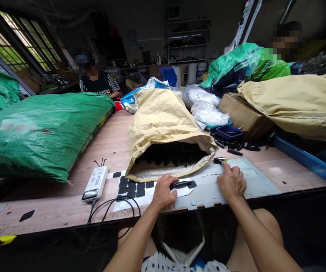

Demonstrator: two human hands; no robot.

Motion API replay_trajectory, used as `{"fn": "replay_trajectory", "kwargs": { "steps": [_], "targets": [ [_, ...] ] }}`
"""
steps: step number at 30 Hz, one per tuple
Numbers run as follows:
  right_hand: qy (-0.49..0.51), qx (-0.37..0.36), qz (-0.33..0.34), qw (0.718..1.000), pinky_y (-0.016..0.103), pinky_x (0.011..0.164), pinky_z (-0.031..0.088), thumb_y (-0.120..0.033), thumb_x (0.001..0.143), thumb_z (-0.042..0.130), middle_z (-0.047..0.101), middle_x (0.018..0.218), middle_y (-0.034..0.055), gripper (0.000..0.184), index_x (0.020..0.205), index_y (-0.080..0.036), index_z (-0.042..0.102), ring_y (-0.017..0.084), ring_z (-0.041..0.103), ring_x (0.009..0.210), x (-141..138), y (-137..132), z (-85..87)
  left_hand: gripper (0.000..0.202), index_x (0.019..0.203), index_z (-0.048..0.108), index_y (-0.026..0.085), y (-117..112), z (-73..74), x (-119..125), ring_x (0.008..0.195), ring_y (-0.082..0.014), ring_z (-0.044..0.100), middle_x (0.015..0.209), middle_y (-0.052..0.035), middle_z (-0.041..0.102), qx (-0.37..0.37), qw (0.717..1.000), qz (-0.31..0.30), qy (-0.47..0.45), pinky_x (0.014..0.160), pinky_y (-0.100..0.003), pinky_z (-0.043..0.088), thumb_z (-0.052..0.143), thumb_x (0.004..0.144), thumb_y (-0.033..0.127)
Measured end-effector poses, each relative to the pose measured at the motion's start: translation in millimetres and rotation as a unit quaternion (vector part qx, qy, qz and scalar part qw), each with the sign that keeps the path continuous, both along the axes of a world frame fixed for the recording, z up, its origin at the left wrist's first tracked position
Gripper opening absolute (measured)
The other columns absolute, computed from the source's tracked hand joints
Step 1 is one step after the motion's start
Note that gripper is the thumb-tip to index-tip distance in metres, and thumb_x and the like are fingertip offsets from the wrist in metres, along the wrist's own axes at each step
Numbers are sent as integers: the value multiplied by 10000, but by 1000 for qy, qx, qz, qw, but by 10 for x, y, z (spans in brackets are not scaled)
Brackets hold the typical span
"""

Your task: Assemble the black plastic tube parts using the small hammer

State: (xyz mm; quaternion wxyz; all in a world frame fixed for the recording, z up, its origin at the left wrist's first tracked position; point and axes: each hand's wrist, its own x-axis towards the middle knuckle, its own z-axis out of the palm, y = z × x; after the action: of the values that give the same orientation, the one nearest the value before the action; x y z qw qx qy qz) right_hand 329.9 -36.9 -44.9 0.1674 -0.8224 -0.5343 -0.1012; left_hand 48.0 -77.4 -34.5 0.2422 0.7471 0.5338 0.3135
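My left hand (164,192) pinches one end of a slim black plastic piece (182,184), held low over the work surface. A black square pad lies by the piece's far end. In my closed right hand (232,181) is a small hammer (220,160), its dark head with a yellow tip showing above the fist. Most of its handle is hidden by the hand. Under both hands lies a grey sheet (253,177). Left of my left hand, a white sheet (148,194) carries several black rounded-square stickers (131,189).
A yellow sack (163,117) of black pieces opens toward me. To the left are a white power bank (95,183) with a cable and a green sack (44,132). On the right stand a purple tray (229,133) and a blue tray (307,158). Two people sit beyond.
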Motion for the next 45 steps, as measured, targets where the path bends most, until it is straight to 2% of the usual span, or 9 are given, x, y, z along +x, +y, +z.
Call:
{"fn": "replay_trajectory", "kwargs": {
  "steps": [5, 12, 17, 19, 21, 24, 26, 34, 45],
  "targets": [
    [-65, 26, 13, 997, 344, 690, 325, -199, 927, 484, 548, 1030, 138, 414, 1313, -198, 633, 254, 505, 907, -21, -13, -79, 449, 1057, 696, 223, 2, 21, 6, 936, -243, 606, 944, -37, 639, 1, 1000, -6, 13, 891, -387, 441, 608, 636, 97],
    [-63, 19, 11, 998, 341, 692, 310, -205, 954, 440, 547, 1032, 135, 412, 1329, -188, 610, 253, 506, 926, -18, 3, -69, 175, 960, 702, 221, 29, -7, 18, 888, -212, 608, 915, -22, 650, -11, 1000, 15, 7, 846, -359, 425, 681, 790, 187],
    [-34, 45, 25, 998, 382, 801, 345, -188, 930, 487, 569, 1160, 153, 418, 1324, -199, 624, 287, 508, 1043, -79, -87, 74, 144, 981, 700, 225, 19, -3, -2, 896, -212, 605, 934, -22, 665, -10, 1000, 6, -7, 841, -354, 410, 680, 839, 226],
    [-18, 88, 78, 993, 406, 865, 364, -204, 933, 498, 562, 1245, 147, 430, 1348, -214, 609, 298, 494, 1114, -198, -202, 202, 131, 978, 692, 223, 12, 14, -4, 923, -217, 608, 953, -21, 679, -9, 1000, 2, -17, 850, -356, 405, 678, 848, 228],
    [21, 97, 209, 973, 381, 891, 393, -230, 937, 511, 589, 1194, 127, 414, 1339, -201, 607, 265, 514, 1079, -373, -340, 328, 129, 976, 691, 223, 6, 27, -5, 945, -224, 608, 963, -20, 697, -8, 1000, -3, -24, 863, -361, 400, 687, 847, 228],
    [65, 13, 433, 899, 331, 889, 416, -286, 938, 558, 616, 1126, 84, 348, 1273, -227, 632, 224, 536, 1026, -651, -497, 417, 137, 982, 702, 225, 3, 21, -10, 963, -235, 605, 968, -25, 719, -10, 1000, -11, -24, 875, -371, 393, 699, 844, 226],
    [57, -29, 480, 875, 325, 865, 407, -322, 952, 576, 622, 1090, 66, 293, 1226, -247, 648, 220, 528, 999, -783, -528, 381, 131, 982, 707, 227, 4, 4, -15, 972, -238, 603, 956, -26, 722, -13, 1000, -19, -20, 880, -375, 389, 680, 855, 213],
    [57, -8, 480, 875, 340, 770, 328, -174, 938, 578, 600, 984, 58, 78, 973, -202, 642, 217, 464, 912, -977, -448, 104, 90, 861, 611, 189, -2, -36, -10, 907, -221, 549, 891, -39, 631, 6, 999, -24, -31, 833, -348, 413, 561, 833, 120],
    [110, 48, 467, 876, 367, 776, 343, -163, 952, 495, 568, 927, 72, 127, 920, -177, 617, 231, 455, 886, -1088, -513, -14, 88, 850, 657, 188, -22, 18, -21, 885, -212, 542, 839, -32, 618, -10, 995, -30, -93, 830, -340, 420, 575, 836, 158]
  ]
}}
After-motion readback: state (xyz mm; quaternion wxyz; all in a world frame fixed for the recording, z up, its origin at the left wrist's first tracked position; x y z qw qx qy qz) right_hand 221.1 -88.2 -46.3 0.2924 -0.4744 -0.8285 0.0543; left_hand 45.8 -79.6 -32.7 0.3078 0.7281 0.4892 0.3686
